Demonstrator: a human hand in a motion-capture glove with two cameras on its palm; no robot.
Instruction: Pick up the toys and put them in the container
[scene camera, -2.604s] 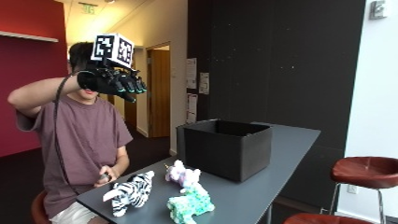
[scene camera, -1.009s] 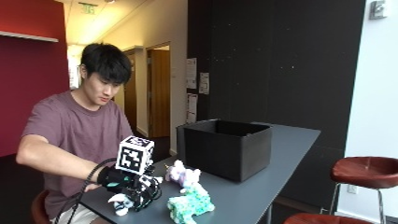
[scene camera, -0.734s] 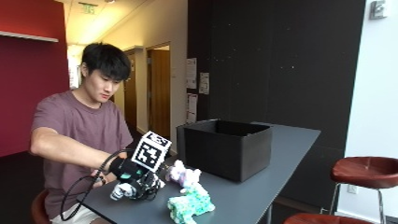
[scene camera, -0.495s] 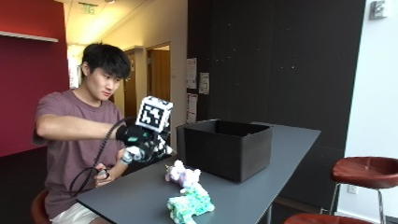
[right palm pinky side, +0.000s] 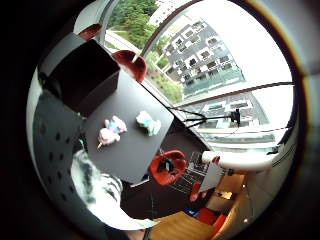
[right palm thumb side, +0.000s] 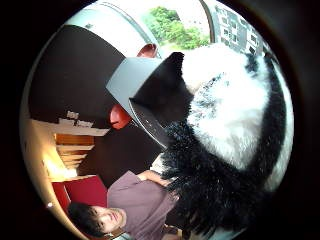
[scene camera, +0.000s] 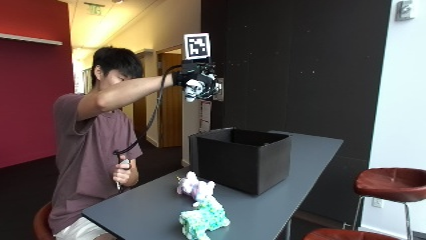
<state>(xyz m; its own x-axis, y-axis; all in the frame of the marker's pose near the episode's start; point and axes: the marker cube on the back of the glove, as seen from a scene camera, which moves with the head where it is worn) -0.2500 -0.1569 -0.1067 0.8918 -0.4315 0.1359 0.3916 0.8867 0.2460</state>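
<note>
We see the scene from beside the table (scene camera: 266, 200), facing the person across it. The little-finger palm camera looks down from high above on the table and container (right palm pinky side: 82, 75). The thumb-side one sits close against the zebra toy (right palm thumb side: 235, 135), sharing the container's rim

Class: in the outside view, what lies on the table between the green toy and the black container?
The pink toy lies between the green toy and the black container, on the table.

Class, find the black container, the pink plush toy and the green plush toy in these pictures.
black container (scene camera: 247, 162): outside view, its front wall.
pink plush toy (scene camera: 194, 186): outside view, its body.
green plush toy (scene camera: 204, 218): outside view, its back.
</note>
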